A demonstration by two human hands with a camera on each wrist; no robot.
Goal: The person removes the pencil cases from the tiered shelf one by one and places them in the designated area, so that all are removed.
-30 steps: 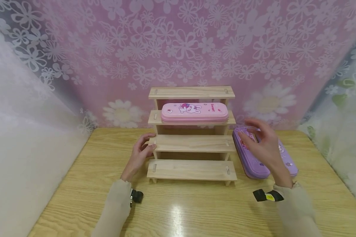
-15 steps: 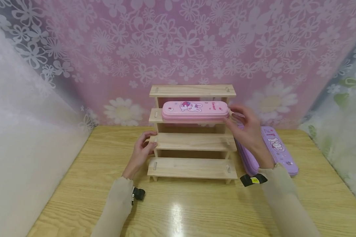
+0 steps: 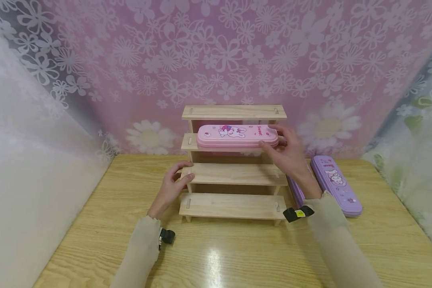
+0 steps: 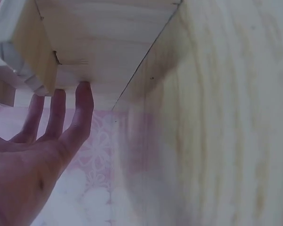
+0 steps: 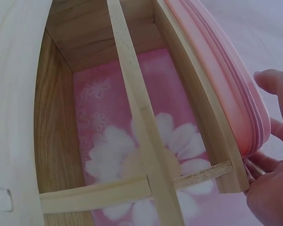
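A pink pencil case with a white rabbit and strawberry print lies along the third step up of a stepped wooden rack. My right hand holds its right end, thumb on the front edge and fingers around the end. In the right wrist view the zipped side of the pencil case rests along the step, with the thumb over its lid edge. My left hand grips the left end of the second step. The left wrist view shows its fingers touching the rack's side panel.
Two purple pencil cases lie right of the rack: one with a rabbit print, the other partly hidden under my right forearm. A floral curtain hangs behind the wooden table. The rack's top step rises behind the pink case.
My right hand has moved left from above the purple pencil cases to the pink pencil case and taken hold of its right end. The left hand stays on the rack.
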